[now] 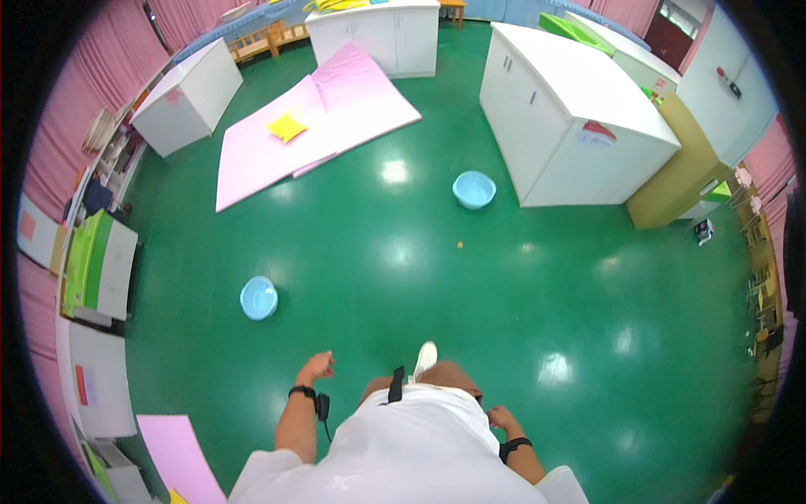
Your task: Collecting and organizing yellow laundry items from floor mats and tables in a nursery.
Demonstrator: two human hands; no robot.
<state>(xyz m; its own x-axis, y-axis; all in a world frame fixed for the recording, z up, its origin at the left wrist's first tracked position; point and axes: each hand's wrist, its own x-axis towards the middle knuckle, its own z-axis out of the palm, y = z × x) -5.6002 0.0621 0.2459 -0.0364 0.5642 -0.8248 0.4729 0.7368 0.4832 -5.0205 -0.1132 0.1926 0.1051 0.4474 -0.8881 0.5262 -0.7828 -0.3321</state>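
Observation:
My left hand (318,368) hangs out in front of my left side, its fingers loosely bent and slightly apart, with nothing visible in it. My right hand (502,417) is low beside my right hip; its fingers curl inward and are too small to read clearly. Neither hand touches anything on the floor. Ahead on the left stands a light blue basin (259,298), nearest to my left hand. Another light blue basin (474,191) is farther off, right of centre. A small orange-yellow ball-like thing (460,245) lies on the floor just nearer than that basin.
Pink mats (252,164) with a yellow cushion-like thing (287,128) lie at the far left. White cabinets (546,109) stand at the back and right. Another pink mat (180,454) lies at the lower left. My white shoe (426,357) is on the green floor (378,252).

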